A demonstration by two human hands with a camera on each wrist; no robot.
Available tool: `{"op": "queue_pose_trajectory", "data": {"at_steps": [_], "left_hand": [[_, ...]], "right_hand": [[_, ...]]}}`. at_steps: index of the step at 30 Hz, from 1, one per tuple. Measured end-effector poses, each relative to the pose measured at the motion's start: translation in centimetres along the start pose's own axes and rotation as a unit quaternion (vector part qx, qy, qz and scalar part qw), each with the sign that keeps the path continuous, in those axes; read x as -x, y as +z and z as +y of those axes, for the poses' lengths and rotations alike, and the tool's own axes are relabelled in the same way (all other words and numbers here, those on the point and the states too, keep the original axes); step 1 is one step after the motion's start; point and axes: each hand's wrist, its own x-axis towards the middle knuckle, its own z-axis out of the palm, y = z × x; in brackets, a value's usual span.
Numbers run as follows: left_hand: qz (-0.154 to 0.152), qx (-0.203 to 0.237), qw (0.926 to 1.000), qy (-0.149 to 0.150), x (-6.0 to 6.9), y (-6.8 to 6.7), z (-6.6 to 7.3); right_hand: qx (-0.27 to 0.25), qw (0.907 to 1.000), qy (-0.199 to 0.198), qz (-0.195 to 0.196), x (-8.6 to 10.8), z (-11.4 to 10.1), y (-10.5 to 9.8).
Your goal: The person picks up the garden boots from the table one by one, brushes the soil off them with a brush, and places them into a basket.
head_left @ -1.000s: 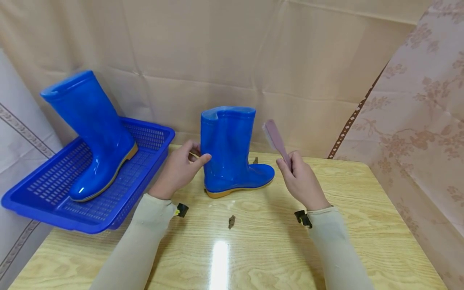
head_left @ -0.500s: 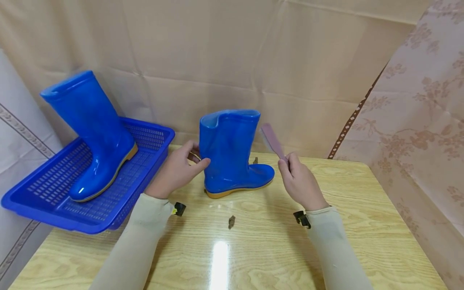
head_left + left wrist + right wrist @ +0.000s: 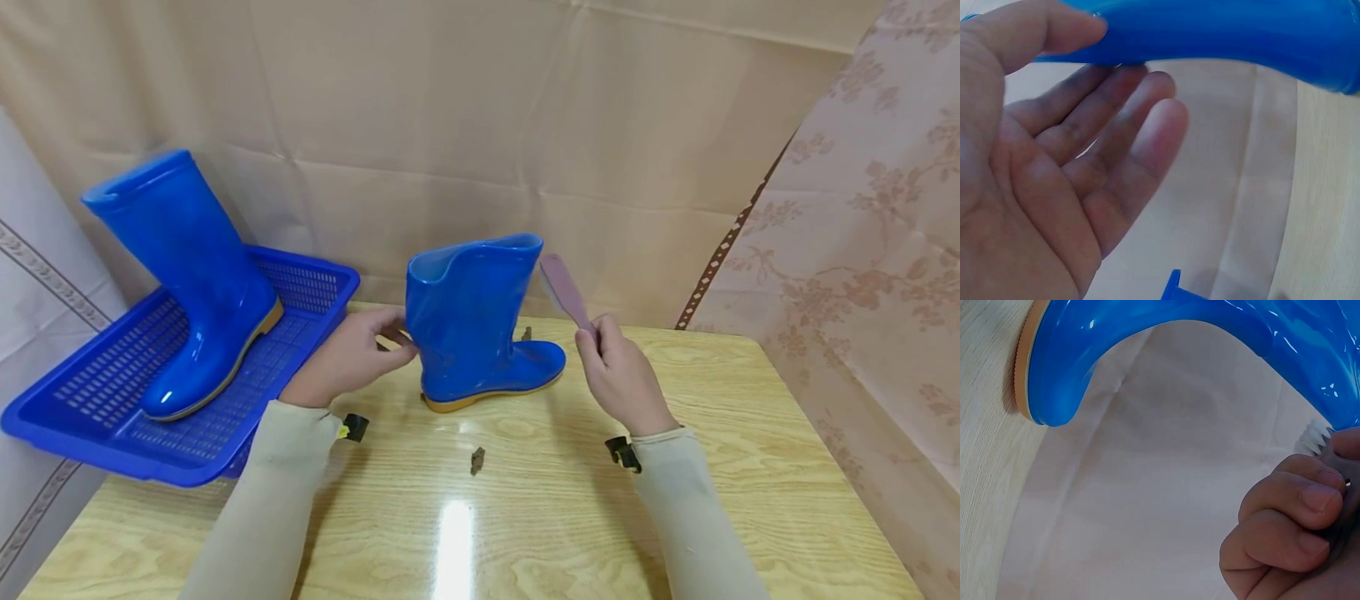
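Observation:
A blue rubber boot (image 3: pixel 476 325) with a yellow sole stands on the table, its toe to the right and its shaft dented near the top. Beside the back of its shaft is my left hand (image 3: pixel 348 354), fingers relaxed; in the left wrist view the fingertips (image 3: pixel 1163 119) are near or against the blue shaft (image 3: pixel 1210 31). My right hand (image 3: pixel 626 375) grips the handle of a pinkish brush (image 3: pixel 566 287) to the right of the shaft. White bristles (image 3: pixel 1313 439) face the boot in the right wrist view, where the right hand's fingers (image 3: pixel 1285 519) curl round the handle.
At the left, a blue plastic basket (image 3: pixel 180 477) holds a second blue boot (image 3: pixel 202 250), leaning. A brown clump (image 3: pixel 477 460) lies on the wooden table (image 3: pixel 540 517) in front of the boot, with another bit (image 3: pixel 527 333) behind it. Beige cloth (image 3: pixel 420 125) hangs behind.
The standing boot's top has bent lower and its opening has widened at the left. My left hand has moved slightly left and its thumb has drawn back. The brush has shifted slightly down and left.

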Motion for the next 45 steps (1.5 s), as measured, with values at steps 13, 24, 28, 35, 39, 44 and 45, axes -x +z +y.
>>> {"op": "queue_pose_trajectory", "data": {"at_steps": [13,24,28,35,39,44,45], "left_hand": [[0.074,-0.016,0.9968,-0.025,-0.5,1.2,0.2],[0.176,0.070,0.9802,0.057,0.3,1.6,1.3],[0.140,0.050,0.9881,0.039,0.3,1.3,1.7],[0.034,-0.011,0.9990,-0.027,-0.1,0.8,1.3],[-0.003,0.010,0.9994,-0.034,-0.5,0.8,0.0],[-0.062,-0.010,0.9969,-0.048,-1.0,1.6,-1.7],[-0.067,-0.015,0.9963,-0.051,-1.0,1.9,-1.9]], "right_hand": [[0.001,0.9999,0.002,-0.011,-0.1,0.1,-0.2],[-0.008,0.9999,-0.009,-0.002,0.0,0.2,-0.2],[-0.009,0.9999,-0.010,0.003,0.0,0.3,-0.3],[-0.008,0.9999,0.001,-0.010,-0.1,0.2,-0.1],[-0.009,0.9999,0.003,-0.012,-0.1,0.2,-0.1],[-0.005,0.9999,0.003,-0.015,0.0,0.2,0.0],[-0.004,0.9999,0.003,-0.016,0.0,0.2,0.0]]}}
